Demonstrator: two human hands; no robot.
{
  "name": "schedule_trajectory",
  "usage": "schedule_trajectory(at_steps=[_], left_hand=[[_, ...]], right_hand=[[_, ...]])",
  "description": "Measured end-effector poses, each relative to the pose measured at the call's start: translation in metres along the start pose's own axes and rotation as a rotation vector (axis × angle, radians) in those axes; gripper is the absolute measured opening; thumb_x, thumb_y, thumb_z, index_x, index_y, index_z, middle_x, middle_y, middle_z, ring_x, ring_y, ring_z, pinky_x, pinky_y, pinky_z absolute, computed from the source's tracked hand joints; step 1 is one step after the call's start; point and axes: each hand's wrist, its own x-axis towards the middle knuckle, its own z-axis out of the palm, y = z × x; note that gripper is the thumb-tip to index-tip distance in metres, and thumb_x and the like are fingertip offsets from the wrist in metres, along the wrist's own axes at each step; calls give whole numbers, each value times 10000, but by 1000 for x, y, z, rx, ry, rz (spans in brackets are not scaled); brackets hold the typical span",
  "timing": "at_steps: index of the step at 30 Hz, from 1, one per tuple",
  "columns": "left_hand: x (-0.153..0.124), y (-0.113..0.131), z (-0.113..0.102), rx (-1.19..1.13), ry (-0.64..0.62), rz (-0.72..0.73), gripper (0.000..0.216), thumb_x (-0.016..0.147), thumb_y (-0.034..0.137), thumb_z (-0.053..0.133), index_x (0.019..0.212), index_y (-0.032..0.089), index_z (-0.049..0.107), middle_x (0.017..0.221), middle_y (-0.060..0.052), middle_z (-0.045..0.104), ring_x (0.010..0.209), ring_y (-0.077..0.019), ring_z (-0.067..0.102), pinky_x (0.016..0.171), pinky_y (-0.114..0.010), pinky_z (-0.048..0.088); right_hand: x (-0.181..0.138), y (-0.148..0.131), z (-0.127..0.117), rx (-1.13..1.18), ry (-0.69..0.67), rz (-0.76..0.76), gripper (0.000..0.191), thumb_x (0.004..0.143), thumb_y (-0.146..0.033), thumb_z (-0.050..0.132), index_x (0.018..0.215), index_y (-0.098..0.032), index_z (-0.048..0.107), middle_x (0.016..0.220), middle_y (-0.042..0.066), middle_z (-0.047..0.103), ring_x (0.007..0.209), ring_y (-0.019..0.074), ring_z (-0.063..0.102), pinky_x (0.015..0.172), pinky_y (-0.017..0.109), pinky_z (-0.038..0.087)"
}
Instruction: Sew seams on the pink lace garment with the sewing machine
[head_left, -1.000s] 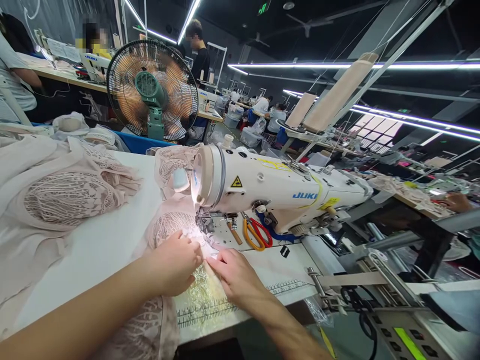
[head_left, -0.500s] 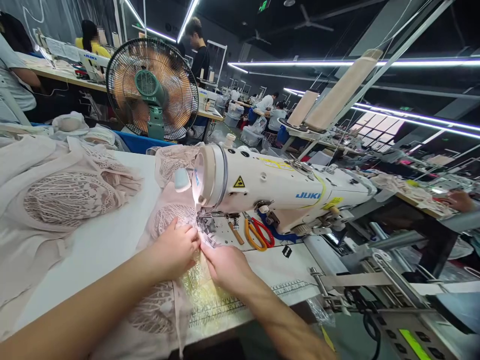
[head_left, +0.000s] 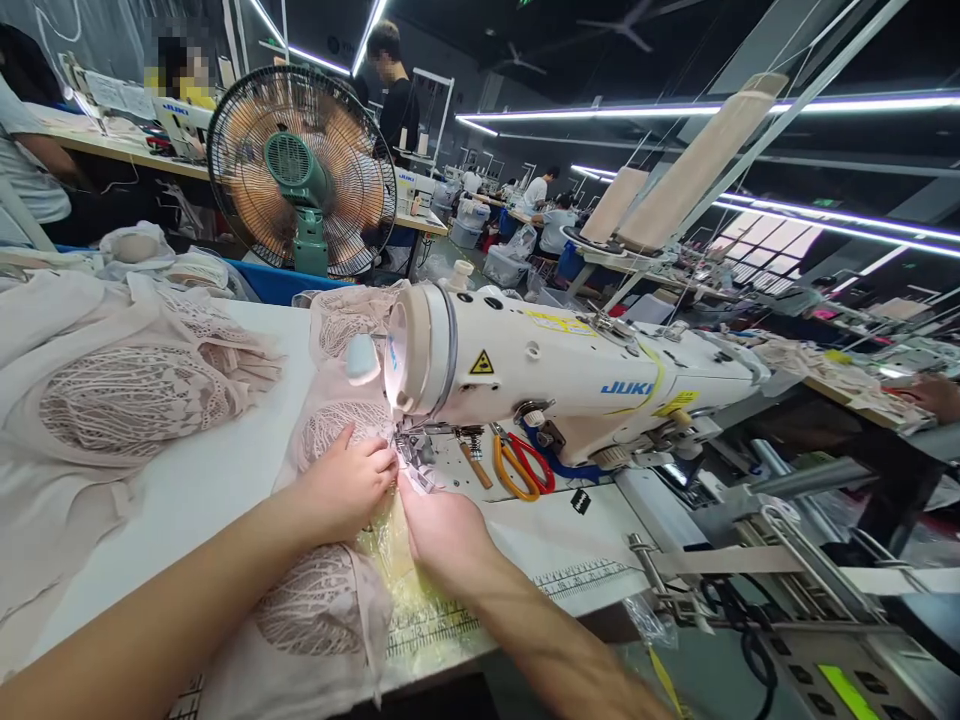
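The beige lace garment (head_left: 345,415), under the JUKI sewing machine (head_left: 555,365), had fed farther in than 1 second earlier; stitching seemed to have advanced. The right hand (head_left: 446,525) pinched its edge and the left hand (head_left: 341,490) bore down, grip unclear, both nearer the presser foot (head_left: 411,452); right fingertips and needle point were hidden.

Left grip (head_left: 351,488), right grip (head_left: 448,532) nearer presser foot (head_left: 412,457)
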Motion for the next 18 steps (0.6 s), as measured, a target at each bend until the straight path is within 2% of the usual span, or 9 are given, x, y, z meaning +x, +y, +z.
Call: schedule_trajectory(at_steps=[4, 7, 13, 18], left_hand=[[1, -3, 3, 28, 6, 6, 302, 903, 116, 517, 1132, 178, 705, 1290, -146, 644, 1255, -346, 510, 1134, -675, 238], [2, -7, 6, 59, 31, -12, 327, 942, 154, 497, 1200, 203, 693, 1317, -130, 640, 1299, -336, 492, 1152, -654, 242], [5, -18, 11, 101, 66, -69, 366, 974, 180, 479, 1300, 206, 643, 1367, -110, 619, 1371, -334, 439, 1179, -624, 236], [8, -27, 19, 122, 100, -107, 377, 1002, 201, 421, 1320, 199, 623, 1407, -97, 588, 1397, -350, 401, 1168, -647, 229]], right_hand=[[-8, 12, 17, 70, 133, -63, 581, 873, -133, 469, 1454, -106, 482, 965, 152, 745, 943, 297, 683, 811, 371, 532], [-11, 18, 27, 101, 177, -97, 526, 900, -146, 414, 1412, -114, 532, 997, 120, 746, 996, 289, 668, 875, 374, 519], [-9, 18, 31, 124, 232, -94, 529, 893, -128, 406, 1400, -117, 556, 949, 117, 750, 934, 273, 680, 874, 355, 513], [-9, 18, 34, 141, 253, -64, 500, 912, -161, 406, 1380, -138, 581, 900, 118, 742, 870, 282, 676, 751, 369, 513]])
